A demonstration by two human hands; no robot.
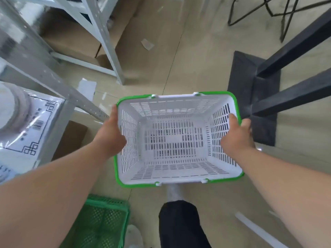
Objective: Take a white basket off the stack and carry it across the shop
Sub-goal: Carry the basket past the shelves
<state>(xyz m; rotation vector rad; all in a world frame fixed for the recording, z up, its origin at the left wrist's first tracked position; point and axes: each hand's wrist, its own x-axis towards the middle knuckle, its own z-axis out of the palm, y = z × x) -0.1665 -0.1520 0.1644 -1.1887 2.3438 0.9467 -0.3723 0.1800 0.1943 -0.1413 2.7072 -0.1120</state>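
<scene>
A white slotted plastic basket [176,104] with green folded-down handles around its rim hangs in the air in front of me, above the floor. It is empty. My left hand [112,133] grips its left rim, thumb side against the outer wall. Over the right rim, my right hand [236,135] holds on with the thumb inside and the fingers outside. The basket sits level between both hands. No stack of baskets is in view.
A grey metal shelf rack [100,38] stands at the left with wrapped goods [23,126] on it and cardboard boxes [77,42] beneath. A black post base [247,83] sits on the floor to the right. A green crate [100,222] lies at lower left, beside my dark-trousered leg [180,222].
</scene>
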